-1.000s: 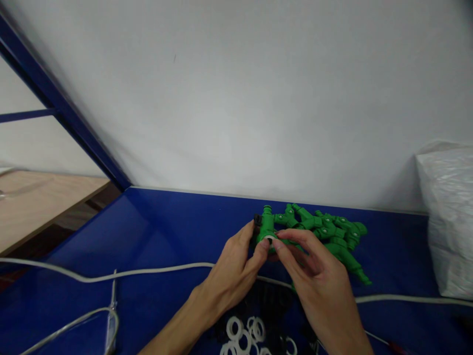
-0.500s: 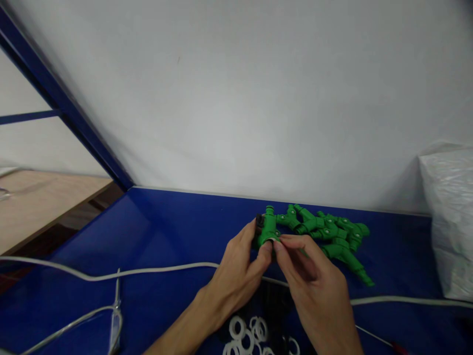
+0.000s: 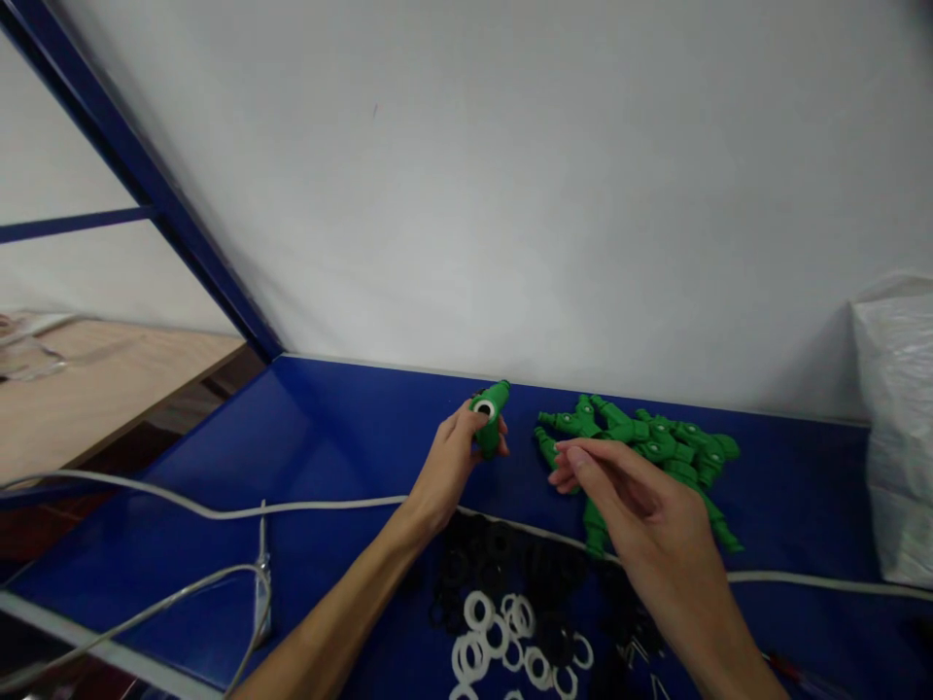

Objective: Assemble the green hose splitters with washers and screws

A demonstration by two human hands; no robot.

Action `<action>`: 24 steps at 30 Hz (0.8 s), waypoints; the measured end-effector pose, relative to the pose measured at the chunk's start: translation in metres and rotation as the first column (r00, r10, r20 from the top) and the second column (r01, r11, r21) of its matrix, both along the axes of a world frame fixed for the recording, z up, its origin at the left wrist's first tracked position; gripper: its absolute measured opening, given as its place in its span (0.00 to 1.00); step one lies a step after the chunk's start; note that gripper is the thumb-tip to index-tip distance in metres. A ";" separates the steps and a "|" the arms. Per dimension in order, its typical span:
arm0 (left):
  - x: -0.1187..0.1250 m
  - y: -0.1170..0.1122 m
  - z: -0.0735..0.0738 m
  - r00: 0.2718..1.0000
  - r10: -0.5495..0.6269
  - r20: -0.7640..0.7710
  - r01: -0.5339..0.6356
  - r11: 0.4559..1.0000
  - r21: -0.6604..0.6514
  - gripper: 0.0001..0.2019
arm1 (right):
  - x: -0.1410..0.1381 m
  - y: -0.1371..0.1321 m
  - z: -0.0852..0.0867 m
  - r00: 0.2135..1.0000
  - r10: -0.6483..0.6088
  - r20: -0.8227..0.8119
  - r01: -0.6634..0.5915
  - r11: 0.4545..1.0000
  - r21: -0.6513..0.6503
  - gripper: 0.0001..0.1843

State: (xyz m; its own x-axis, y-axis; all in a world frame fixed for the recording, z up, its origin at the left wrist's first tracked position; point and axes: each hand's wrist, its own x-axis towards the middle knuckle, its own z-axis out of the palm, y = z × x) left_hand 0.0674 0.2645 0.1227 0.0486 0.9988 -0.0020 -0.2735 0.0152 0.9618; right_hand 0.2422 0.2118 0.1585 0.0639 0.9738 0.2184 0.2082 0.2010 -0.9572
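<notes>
A green plastic Y-shaped hose connector is gripped in my left hand, raised over the blue table. Its round mouth faces me, with a white ring seated in it and my thumb at its edge. To the right, my right hand hovers with loosely bent fingers and nothing visible in them. Behind it lies a pile of similar green connectors, which it partly hides. Loose white rings and dark black rings are spread between my forearms.
A pale cable crosses the blue table from side to side. At left lies a thin pointed tool with a cord looping by it. A clear plastic bag stands at far right, and a red-handled tool lies near the front.
My right hand has come away from the connector and moved apart from it. The left hand has shifted left and turned the connector so its mouth with the white ring faces me.
</notes>
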 end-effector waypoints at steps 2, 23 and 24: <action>-0.003 0.004 -0.002 0.997 0.013 0.075 -0.012 1.000 -0.015 0.11 | 0.004 0.002 0.002 0.994 0.069 0.083 -0.071 0.997 0.023 0.12; -0.002 -0.004 0.013 0.921 -0.182 0.345 0.177 0.983 0.047 0.28 | 0.021 -0.012 -0.011 0.776 0.296 0.557 -0.446 0.882 0.153 0.11; -0.002 -0.004 0.014 0.914 -0.189 0.358 0.189 0.981 0.035 0.28 | 0.020 -0.009 -0.003 0.801 0.284 0.526 -0.434 0.882 0.184 0.10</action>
State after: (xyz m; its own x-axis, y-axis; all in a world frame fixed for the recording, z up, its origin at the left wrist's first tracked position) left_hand 0.0656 0.2604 0.1366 0.2341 0.9709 0.0507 -0.5916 0.1009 0.7999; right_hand 0.2621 0.2028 0.1556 -0.4610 0.7951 0.3941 0.4742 0.5961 -0.6480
